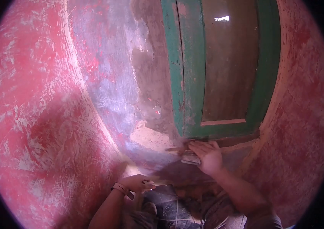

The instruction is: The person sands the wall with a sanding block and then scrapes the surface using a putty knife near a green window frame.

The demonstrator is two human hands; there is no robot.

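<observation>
My right hand [209, 155] presses down over a small flat block-like tool [191, 157], fingers stretched along its top. The tool is smeared by motion and lies at the wall just under the lower corner of the green window frame [223, 131]. Lower and to the left, my left hand [137, 183], with a band on its wrist, has its fingers curled round a pale, thin, flat tool [162, 182] that points right. A rough, light patch of bare plaster [150, 138] shows on the wall left of the right hand.
Red, scuffed wall [28, 114] curves in on the left, and another red wall stretch [303, 114] stands on the right. A brownish pane [230, 68] fills the green frame. Below the hands are my legs and a dark tiled surface [171, 208].
</observation>
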